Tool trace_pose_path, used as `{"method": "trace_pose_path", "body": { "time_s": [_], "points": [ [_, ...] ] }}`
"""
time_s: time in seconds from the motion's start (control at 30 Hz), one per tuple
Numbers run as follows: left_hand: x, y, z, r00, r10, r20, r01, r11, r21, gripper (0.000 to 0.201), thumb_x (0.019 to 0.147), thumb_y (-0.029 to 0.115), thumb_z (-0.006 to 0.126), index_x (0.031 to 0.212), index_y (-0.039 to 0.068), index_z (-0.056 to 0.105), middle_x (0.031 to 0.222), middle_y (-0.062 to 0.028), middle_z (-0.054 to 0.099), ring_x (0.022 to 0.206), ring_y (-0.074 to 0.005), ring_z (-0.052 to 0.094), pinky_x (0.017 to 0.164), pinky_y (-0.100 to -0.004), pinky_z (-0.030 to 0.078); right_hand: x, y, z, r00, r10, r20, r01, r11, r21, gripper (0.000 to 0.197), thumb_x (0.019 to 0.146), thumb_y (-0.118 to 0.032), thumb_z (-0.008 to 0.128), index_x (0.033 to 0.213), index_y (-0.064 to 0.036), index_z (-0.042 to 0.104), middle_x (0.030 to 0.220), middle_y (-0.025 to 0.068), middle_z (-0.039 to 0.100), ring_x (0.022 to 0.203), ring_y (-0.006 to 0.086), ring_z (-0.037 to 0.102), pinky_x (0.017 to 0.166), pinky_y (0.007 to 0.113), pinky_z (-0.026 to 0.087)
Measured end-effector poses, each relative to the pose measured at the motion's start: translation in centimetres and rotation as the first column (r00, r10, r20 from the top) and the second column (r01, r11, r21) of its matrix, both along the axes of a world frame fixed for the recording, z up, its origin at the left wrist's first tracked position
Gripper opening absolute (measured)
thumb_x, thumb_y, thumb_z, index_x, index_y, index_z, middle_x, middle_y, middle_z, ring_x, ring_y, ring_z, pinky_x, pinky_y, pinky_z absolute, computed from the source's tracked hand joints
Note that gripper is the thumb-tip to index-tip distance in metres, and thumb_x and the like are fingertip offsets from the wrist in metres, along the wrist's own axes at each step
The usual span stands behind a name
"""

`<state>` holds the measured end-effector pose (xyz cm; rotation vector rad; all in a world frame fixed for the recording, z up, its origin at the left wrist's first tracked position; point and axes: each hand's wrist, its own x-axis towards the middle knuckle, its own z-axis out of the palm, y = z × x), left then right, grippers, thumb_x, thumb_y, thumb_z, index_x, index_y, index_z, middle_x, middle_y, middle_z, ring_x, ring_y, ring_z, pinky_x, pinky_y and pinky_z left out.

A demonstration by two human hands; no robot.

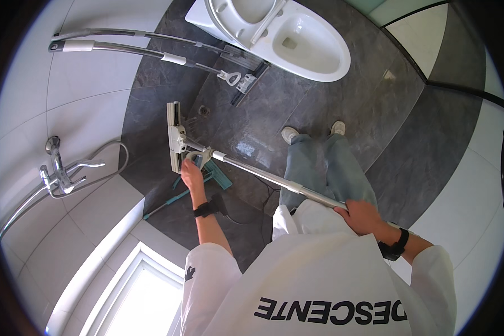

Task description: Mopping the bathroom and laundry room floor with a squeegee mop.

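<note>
I hold a sponge mop with a long silver pole, its head raised off to the left. The wide cream mop head stands close to the tiled wall. Near that head my left hand is closed on the light-coloured lever of the mop. By my waist, my right hand is wrapped round the pole's other end. Part of the lever is hidden behind my left fingers.
A white toilet stands ahead, lid raised. Another mop leans on the left wall, its head on the wet grey floor. A shower tap with hose juts from that wall. A teal brush lies below my left hand.
</note>
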<state>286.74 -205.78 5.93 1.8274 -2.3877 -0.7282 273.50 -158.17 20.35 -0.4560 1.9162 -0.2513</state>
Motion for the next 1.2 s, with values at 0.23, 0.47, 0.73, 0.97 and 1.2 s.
{"method": "trace_pose_path", "body": {
  "time_s": [0.23, 0.47, 0.73, 0.97, 1.2],
  "points": [
    [-0.5, 2.2, 1.4, 0.999, 0.004, -0.048, -0.006, 0.999, -0.041, 0.046, 0.091, 0.037, 0.033, 0.089, -0.001, 0.058, 0.083, -0.0236, 0.061, 0.082, -0.0427, 0.058, 0.074, -0.0477, 0.042, 0.2, -0.9, -0.4, 0.999, 0.005, 0.033, -0.005, 1.0, -0.001, 0.053, 0.092, -0.048, 0.044, 0.08, 0.001, 0.061, 0.073, 0.0224, 0.062, 0.071, 0.0403, 0.06, 0.064, 0.048, 0.047],
    [0.7, -0.2, 3.5, 0.997, 0.07, -0.032, -0.075, 0.975, -0.21, 0.05, 0.091, 0.038, 0.038, 0.079, -0.005, 0.062, 0.072, -0.0231, 0.062, 0.072, -0.043, 0.059, 0.065, -0.0478, 0.044, -1.4, 1.5, 0.8, 0.996, 0.026, -0.088, -0.029, 0.999, -0.03, 0.051, 0.086, -0.051, 0.051, 0.082, -0.0018, 0.063, 0.074, 0.022, 0.062, 0.071, 0.0381, 0.061, 0.064, 0.047, 0.048],
    [1.7, -4.5, 6.7, 0.989, 0.117, -0.093, -0.14, 0.944, -0.298, 0.046, 0.085, 0.029, 0.043, 0.067, -0.009, 0.06, 0.064, -0.0268, 0.059, 0.064, -0.0439, 0.059, 0.062, -0.0493, 0.043, -2.3, 5.9, 4.0, 0.959, 0.134, -0.252, -0.174, 0.974, -0.147, 0.038, 0.079, -0.04, 0.064, 0.075, -0.0035, 0.059, 0.057, 0.0156, 0.057, 0.059, 0.0368, 0.059, 0.056, 0.045, 0.046],
    [6.4, -9.4, 3.3, 0.949, -0.162, 0.27, 0.265, 0.874, -0.407, 0.036, 0.085, 0.028, 0.05, 0.074, -0.005, 0.059, 0.068, -0.0247, 0.062, 0.066, -0.0393, 0.063, 0.06, -0.0489, 0.046, -2.1, 9.8, 6.7, 0.911, 0.124, -0.394, -0.219, 0.954, -0.205, 0.031, 0.076, -0.035, 0.068, 0.072, -0.0059, 0.057, 0.055, 0.013, 0.055, 0.053, 0.0357, 0.056, 0.051, 0.044, 0.043],
    [4.1, -7.7, 5.5, 0.884, 0.37, -0.287, -0.365, 0.928, 0.071, 0.045, 0.085, 0.035, 0.041, 0.065, -0.004, 0.054, 0.053, -0.0128, 0.05, 0.045, -0.0242, 0.051, 0.045, -0.0365, 0.04, -3.1, 12.5, 8.0, 0.85, 0.142, -0.507, -0.274, 0.942, -0.196, 0.027, 0.07, -0.029, 0.073, 0.069, -0.0087, 0.056, 0.051, 0.0074, 0.053, 0.042, 0.0314, 0.052, 0.042, 0.04, 0.04]
  ]
}}
